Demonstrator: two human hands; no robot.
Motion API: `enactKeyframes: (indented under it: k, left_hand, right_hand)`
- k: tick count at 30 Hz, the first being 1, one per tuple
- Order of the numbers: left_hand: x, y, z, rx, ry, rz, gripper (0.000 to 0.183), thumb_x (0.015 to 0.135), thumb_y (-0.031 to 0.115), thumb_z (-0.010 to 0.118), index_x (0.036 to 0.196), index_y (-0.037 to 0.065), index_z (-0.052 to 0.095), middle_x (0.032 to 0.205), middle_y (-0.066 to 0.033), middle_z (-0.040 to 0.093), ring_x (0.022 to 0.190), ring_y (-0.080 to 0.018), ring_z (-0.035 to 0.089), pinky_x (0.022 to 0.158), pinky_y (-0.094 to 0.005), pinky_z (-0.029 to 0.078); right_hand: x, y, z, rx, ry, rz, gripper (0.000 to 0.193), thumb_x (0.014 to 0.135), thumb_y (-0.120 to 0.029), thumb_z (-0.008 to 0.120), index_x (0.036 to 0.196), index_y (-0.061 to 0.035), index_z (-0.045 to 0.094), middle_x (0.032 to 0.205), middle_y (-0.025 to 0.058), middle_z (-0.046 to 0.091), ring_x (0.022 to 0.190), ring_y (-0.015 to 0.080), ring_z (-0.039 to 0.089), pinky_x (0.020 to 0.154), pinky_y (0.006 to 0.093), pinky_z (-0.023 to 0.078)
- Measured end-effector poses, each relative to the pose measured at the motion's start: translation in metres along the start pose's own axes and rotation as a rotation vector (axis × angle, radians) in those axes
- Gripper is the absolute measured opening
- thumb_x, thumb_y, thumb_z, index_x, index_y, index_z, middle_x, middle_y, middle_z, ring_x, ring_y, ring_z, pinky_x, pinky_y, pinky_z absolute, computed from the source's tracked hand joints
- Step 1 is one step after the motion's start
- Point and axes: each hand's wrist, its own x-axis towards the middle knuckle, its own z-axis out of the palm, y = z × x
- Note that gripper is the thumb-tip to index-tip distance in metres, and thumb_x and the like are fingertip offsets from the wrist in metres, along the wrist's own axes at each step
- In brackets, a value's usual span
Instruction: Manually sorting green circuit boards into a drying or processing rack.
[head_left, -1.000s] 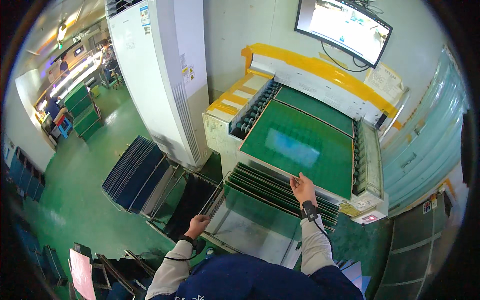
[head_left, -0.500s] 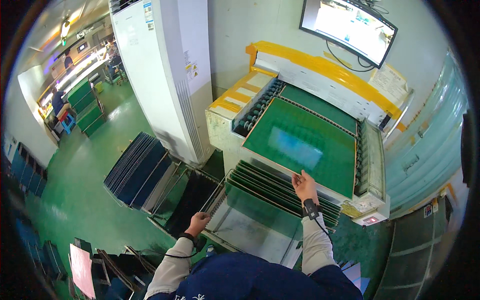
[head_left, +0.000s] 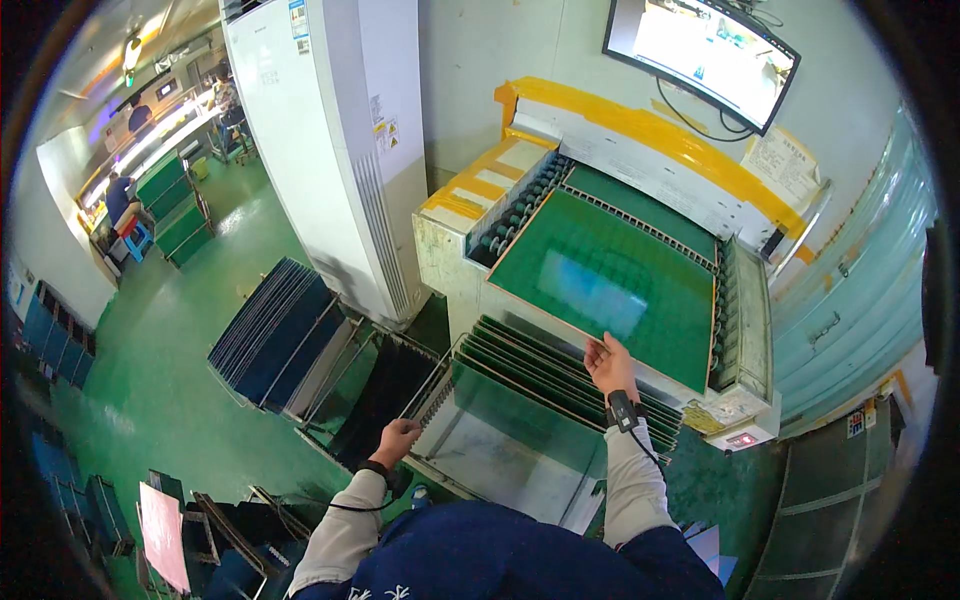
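A large green circuit-board panel [head_left: 560,235] with copper-coloured edges lies on the roller bed of a conveyor machine [head_left: 445,250]. My right hand [head_left: 612,368] is at its near edge, fingers bent together against the rim; the underside of the grip is hidden. A second green panel [head_left: 640,215] lies farther in, with a strip of rollers showing between the two. Below the machine stands a wire rack [head_left: 428,400] with several green panels [head_left: 530,365] upright in its slots. My left hand [head_left: 400,440] is closed on the rack's left side bar.
A tall white cabinet unit [head_left: 310,150] stands left of the machine. More racks of dark panels [head_left: 275,335] are on the green floor. A monitor [head_left: 700,55] hangs on the wall. Clear plastic curtain [head_left: 850,290] hangs at right. Other people [head_left: 120,200] sit far left.
The farther panel has moved deeper into the machine, so the roller gap between the two panels is wider. My hands stay nearly in place.
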Motion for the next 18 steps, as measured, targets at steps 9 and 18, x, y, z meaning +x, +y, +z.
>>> enactKeyframes:
  k: [9, 18]
  left_hand:
    - [0.01, -0.04, 0.004, -0.012, 0.021, 0.009, 0.026, 0.077, 0.023, 0.069, 0.094, 0.004, 0.071, 0.092, -0.0154, 0.067, 0.085, -0.0262, 0.067, 0.075, -0.0356, 0.052]
    - [-0.005, 0.001, 0.0, -0.074, 0.061, 0.052, 0.023, 0.079, 0.021, 0.071, 0.096, 0.005, 0.071, 0.085, -0.0099, 0.068, 0.078, -0.0209, 0.066, 0.071, -0.0333, 0.052]
  right_hand:
    - [-0.016, -0.003, 0.018, -0.105, -0.037, 0.099, 0.037, 0.092, -0.04, 0.062, 0.101, -0.0038, 0.062, 0.093, 0.0078, 0.067, 0.081, 0.0188, 0.063, 0.073, 0.0333, 0.051]
    - [-0.079, 0.037, 0.032, -0.848, -0.072, -0.137, 0.031, 0.092, -0.031, 0.064, 0.095, -0.0003, 0.066, 0.086, 0.0085, 0.07, 0.073, 0.014, 0.066, 0.066, 0.0255, 0.051]
